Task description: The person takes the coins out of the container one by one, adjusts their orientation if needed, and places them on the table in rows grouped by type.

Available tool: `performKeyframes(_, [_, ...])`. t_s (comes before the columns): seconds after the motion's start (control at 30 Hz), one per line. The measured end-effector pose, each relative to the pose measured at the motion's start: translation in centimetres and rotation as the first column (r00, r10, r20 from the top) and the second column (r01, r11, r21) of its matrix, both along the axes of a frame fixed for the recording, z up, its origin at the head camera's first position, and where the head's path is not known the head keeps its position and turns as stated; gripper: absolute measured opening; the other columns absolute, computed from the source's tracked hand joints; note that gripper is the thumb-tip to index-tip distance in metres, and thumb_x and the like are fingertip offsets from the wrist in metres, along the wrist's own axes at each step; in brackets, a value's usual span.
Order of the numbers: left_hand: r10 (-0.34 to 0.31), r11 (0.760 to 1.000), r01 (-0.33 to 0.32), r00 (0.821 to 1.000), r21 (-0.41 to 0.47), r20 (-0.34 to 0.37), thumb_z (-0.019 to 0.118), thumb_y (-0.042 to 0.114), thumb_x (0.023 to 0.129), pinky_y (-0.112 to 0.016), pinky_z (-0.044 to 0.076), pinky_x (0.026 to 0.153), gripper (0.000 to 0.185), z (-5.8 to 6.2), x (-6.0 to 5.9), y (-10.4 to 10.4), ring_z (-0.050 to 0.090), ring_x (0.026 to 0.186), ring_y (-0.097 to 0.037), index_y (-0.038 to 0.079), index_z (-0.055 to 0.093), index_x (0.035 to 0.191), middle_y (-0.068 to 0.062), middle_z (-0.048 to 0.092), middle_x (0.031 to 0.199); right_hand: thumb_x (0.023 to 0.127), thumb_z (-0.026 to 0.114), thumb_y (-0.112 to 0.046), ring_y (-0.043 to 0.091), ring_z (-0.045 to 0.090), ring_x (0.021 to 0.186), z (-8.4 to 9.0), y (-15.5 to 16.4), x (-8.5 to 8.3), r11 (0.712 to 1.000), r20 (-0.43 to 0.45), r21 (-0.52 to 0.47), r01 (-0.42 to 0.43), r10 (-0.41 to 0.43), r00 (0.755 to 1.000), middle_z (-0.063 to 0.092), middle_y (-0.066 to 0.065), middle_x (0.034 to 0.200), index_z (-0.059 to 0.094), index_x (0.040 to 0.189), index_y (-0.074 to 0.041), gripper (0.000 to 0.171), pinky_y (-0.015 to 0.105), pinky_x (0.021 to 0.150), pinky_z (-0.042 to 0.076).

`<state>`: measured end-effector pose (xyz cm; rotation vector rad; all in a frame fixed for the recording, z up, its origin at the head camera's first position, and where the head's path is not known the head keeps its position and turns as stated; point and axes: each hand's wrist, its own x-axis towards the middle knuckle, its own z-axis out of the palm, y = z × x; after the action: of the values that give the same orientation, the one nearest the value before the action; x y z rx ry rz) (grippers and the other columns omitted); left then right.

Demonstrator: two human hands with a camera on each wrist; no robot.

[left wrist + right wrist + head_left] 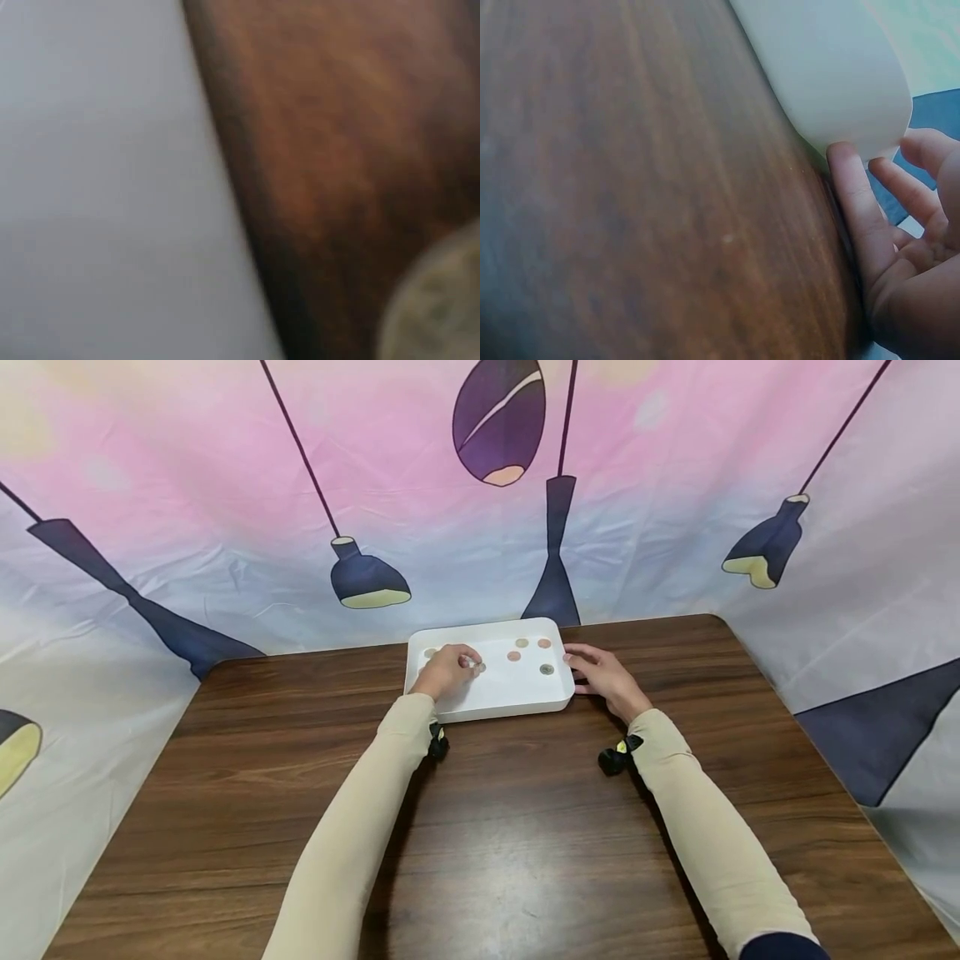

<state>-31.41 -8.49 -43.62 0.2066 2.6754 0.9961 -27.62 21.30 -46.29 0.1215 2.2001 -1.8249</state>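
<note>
White plastic forms the shallow tray (487, 693) that is placed at the far middle of the dark wooden tabletop (510, 827), and several small coins lie on its floor. The left hand (444, 672) is lowered into the left part of the tray, with its fingers curled down around one coin (472, 663); it seems that this coin is pinched at the fingertips, though the grip is small in the head view and the left wrist view is too blurred to confirm it. Another coin (430, 652) is seen just beyond this hand, near the far left corner. Three pale coins (522, 643) (544, 643) (513, 656) and one darker coin (547, 669) are spread in the right part, apart from each other.

The right hand (602, 676) is held open, with relaxed fingers (855, 202) touching the right outer wall of the tray at its corner, and nothing is gripped by it.

For a good pick, the coin should probably be tilted on its edge by one fingertip before it is lifted, because a flat coin on smooth plastic is hard to catch. The tray is likely to slide under this pressure, so the steadying touch of the right hand should be kept firm against the wall. The neighbouring coins should not be pushed together.
</note>
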Motion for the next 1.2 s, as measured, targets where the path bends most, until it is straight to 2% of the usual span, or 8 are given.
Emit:
performKeyframes(0.2, [-0.042,0.998,0.043,0.999,-0.038,0.031,0.062,0.016,0.107,-0.045,0.044,0.1,0.016,0.6,-0.3,0.0,0.053,0.105,-0.025,0.008,0.066,0.121,-0.009,0.058,0.115,0.111,0.055,-0.035,0.034,0.058,0.131,0.9,-0.3,0.3,1.0,0.017,0.007,-0.014,0.014,1.0,0.049,0.018,0.156,0.043,0.163,-0.019,0.055,0.024,0.085,0.059])
performKeyframes(0.33, [-0.049,0.998,0.051,0.998,-0.047,0.046,0.062,0.017,0.107,-0.048,0.044,0.102,0.019,0.6,-0.5,0.0,0.053,0.11,-0.03,0.01,0.066,0.125,-0.013,0.058,0.124,0.111,0.057,-0.037,0.033,0.059,0.13,0.3,-0.2,0.0,1.0,0.006,0.001,-0.005,0.005,1.0,0.052,0.017,0.154,0.045,0.162,-0.02,0.055,0.024,0.084,0.059])
performKeyframes(0.53, [-0.148,0.979,0.156,0.987,-0.129,0.067,0.058,0.013,0.108,-0.047,0.044,0.108,0.025,0.9,-1.2,-0.1,0.053,0.119,-0.031,0.004,0.061,0.131,-0.019,0.056,0.136,0.111,0.057,-0.036,0.032,0.059,0.129,0.2,-0.3,-0.1,1.0,0.012,0.011,0.0,0.0,1.0,0.052,0.017,0.154,0.046,0.161,-0.02,0.054,0.024,0.085,0.059])
performKeyframes(0.6, [-0.178,0.975,0.185,0.982,-0.124,0.067,0.057,0.009,0.106,-0.045,0.044,0.108,0.024,0.9,-1.2,-0.1,0.052,0.119,-0.03,0.002,0.057,0.129,-0.019,0.055,0.135,0.111,0.057,-0.037,0.032,0.059,0.128,0.2,-0.3,-0.1,1.0,0.02,0.014,-0.002,0.002,1.0,0.052,0.017,0.154,0.045,0.161,-0.02,0.055,0.024,0.085,0.059])
performKeyframes(0.73, [-0.194,0.977,0.199,0.979,-0.071,0.066,0.054,0.007,0.106,-0.042,0.044,0.097,0.019,0.9,-1.0,-0.2,0.05,0.108,-0.028,0.003,0.049,0.124,-0.016,0.053,0.123,0.111,0.057,-0.036,0.032,0.06,0.127,0.4,-0.1,0.0,1.0,0.022,0.015,-0.001,0.001,1.0,0.053,0.017,0.152,0.045,0.162,-0.02,0.055,0.024,0.084,0.059])
performKeyframes(0.83, [-0.185,0.981,0.187,0.981,-0.04,0.058,0.056,0.009,0.107,-0.042,0.044,0.094,0.025,1.0,-0.6,-0.5,0.053,0.104,-0.027,0.006,0.048,0.131,-0.013,0.055,0.119,0.111,0.057,-0.037,0.033,0.06,0.128,0.5,-0.1,0.0,1.0,0.01,0.016,-0.004,0.003,1.0,0.053,0.017,0.152,0.045,0.162,-0.019,0.055,0.023,0.084,0.058])
performKeyframes(0.97, [-0.192,0.981,0.192,0.981,-0.008,0.031,0.06,0.005,0.104,-0.044,0.046,0.101,0.039,1.0,-0.4,-0.9,0.057,0.11,-0.029,0.007,0.053,0.142,-0.015,0.06,0.122,0.111,0.057,-0.037,0.033,0.059,0.13,0.4,-0.1,-0.2,1.0,0.002,0.016,-0.007,0.007,1.0,0.052,0.017,0.153,0.045,0.162,-0.019,0.055,0.024,0.086,0.058])
performKeyframes(1.2, [-0.212,0.977,0.212,0.977,-0.007,0.008,0.058,0.001,0.104,-0.043,0.047,0.1,0.033,0.7,-0.2,-1.2,0.059,0.11,-0.03,0.005,0.063,0.136,-0.016,0.063,0.12,0.111,0.056,-0.036,0.033,0.059,0.129,0.1,0.0,-0.1,1.0,0.005,0.011,-0.002,0.002,1.0,0.052,0.017,0.153,0.045,0.161,-0.018,0.055,0.025,0.085,0.059])
